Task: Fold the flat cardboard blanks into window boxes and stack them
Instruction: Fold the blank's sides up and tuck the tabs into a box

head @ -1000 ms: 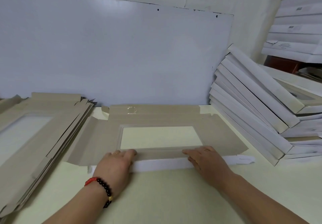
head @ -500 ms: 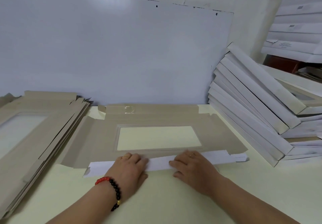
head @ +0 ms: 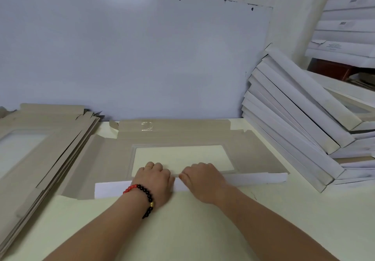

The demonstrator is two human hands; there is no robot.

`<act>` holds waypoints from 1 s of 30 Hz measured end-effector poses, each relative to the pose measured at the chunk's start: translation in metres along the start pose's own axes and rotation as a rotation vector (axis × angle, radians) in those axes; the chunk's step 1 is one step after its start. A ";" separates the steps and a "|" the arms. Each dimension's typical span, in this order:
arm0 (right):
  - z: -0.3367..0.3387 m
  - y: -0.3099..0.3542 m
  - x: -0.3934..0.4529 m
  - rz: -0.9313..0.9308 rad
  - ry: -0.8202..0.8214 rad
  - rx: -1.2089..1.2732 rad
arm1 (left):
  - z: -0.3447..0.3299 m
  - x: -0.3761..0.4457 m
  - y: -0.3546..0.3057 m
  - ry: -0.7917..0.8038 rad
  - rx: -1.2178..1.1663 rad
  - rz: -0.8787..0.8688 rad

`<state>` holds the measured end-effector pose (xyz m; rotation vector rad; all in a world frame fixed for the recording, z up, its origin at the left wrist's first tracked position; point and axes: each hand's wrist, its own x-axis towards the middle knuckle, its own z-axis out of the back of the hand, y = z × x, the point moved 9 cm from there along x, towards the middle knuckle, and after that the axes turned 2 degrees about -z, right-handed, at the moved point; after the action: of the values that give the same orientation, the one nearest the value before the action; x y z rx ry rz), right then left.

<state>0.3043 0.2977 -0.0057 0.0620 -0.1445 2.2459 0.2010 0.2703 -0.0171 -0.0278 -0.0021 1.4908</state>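
Observation:
A flat grey cardboard blank [head: 257,155] with a rectangular window lies on the pale table [head: 182,232] in front of me. Its near long flap [head: 255,178] is turned up and over, white side showing. My left hand [head: 156,179], with a red and black bead bracelet, and my right hand [head: 203,179] sit side by side at the middle of that flap. The fingers of both curl over its far edge, onto the window's near border. A pile of flat blanks [head: 40,151] lies at the left.
Folded white window boxes [head: 294,122] lean in a slanted stack at the right, close to the blank's right end. More white boxes [head: 345,27] are piled higher at the far right. A white board [head: 142,57] stands against the wall behind the table.
Both hands slid inward along the near flap until they almost touch. The flap has come further over, showing more of its white side.

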 end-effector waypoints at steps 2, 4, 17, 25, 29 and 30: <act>-0.009 0.004 0.005 -0.044 0.038 0.018 | -0.013 0.006 0.001 0.002 -0.023 0.024; -0.025 0.005 0.007 -0.072 0.124 0.076 | -0.027 0.009 0.003 0.058 -0.073 0.041; -0.064 -0.099 -0.015 -0.221 0.239 0.129 | -0.046 -0.014 0.102 0.107 0.002 0.206; -0.067 -0.188 -0.053 -0.385 0.262 0.075 | -0.046 -0.036 0.154 0.109 0.035 0.289; -0.061 -0.213 -0.074 -0.427 0.263 0.058 | -0.041 -0.040 0.155 0.114 0.029 0.292; -0.058 -0.215 -0.080 -0.402 0.271 0.060 | -0.039 -0.041 0.151 0.101 0.015 0.265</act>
<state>0.5222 0.3775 -0.0532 -0.1670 0.0771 1.8351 0.0474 0.2406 -0.0580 -0.0948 0.0977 1.7531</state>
